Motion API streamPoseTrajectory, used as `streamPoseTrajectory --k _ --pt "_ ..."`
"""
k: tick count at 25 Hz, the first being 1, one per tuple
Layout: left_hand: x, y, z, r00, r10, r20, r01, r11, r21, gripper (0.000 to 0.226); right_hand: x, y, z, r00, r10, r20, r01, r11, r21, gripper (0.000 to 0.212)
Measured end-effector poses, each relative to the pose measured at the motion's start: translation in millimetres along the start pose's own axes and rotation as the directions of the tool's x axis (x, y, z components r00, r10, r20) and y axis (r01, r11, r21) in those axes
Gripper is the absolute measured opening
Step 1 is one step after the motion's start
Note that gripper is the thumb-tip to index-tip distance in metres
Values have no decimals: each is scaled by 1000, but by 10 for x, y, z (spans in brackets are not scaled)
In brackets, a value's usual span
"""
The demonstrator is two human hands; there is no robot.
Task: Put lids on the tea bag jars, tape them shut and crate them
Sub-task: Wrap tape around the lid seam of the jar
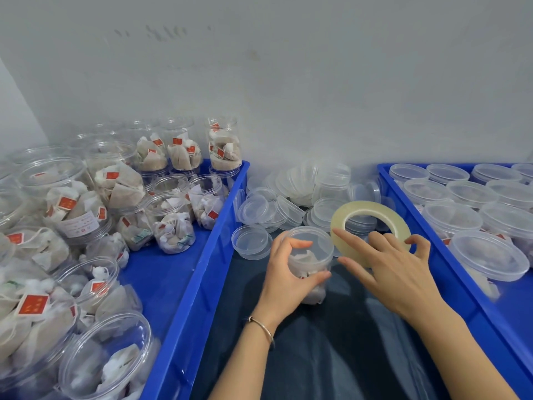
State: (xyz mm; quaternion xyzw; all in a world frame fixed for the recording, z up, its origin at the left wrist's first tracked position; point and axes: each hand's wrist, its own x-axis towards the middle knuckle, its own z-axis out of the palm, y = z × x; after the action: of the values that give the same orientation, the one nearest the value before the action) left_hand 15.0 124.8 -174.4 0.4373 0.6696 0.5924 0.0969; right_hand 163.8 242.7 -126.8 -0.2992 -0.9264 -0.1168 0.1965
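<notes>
My left hand (pixel 290 277) grips a clear jar of tea bags (pixel 313 255) with a lid on it, standing on the dark surface between two crates. My right hand (pixel 383 264) holds a roll of clear tape (pixel 370 220) just right of the jar, thumb and ring finger hooked on the roll, index and middle fingers stretched toward the jar's lid rim. Whether a strip of tape runs from the roll to the jar is not visible.
A blue crate (pixel 202 255) on the left holds several open jars of tea bags (pixel 173 226). A blue crate (pixel 427 226) on the right holds several lidded jars (pixel 487 255). Loose clear lids (pixel 259 209) lie piled behind my hands against the white wall.
</notes>
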Motion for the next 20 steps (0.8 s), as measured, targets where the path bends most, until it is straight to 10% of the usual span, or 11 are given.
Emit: streamPoseTrajectory --k 11,20 --pt "118 24 -162 992 -59 108 70 992 -101 37 229 110 167 978 -19 209 1 996 85 70" --pt "212 -53 -425 948 -171 269 220 962 -163 74 49 286 133 975 -29 219 -16 979 202 45"
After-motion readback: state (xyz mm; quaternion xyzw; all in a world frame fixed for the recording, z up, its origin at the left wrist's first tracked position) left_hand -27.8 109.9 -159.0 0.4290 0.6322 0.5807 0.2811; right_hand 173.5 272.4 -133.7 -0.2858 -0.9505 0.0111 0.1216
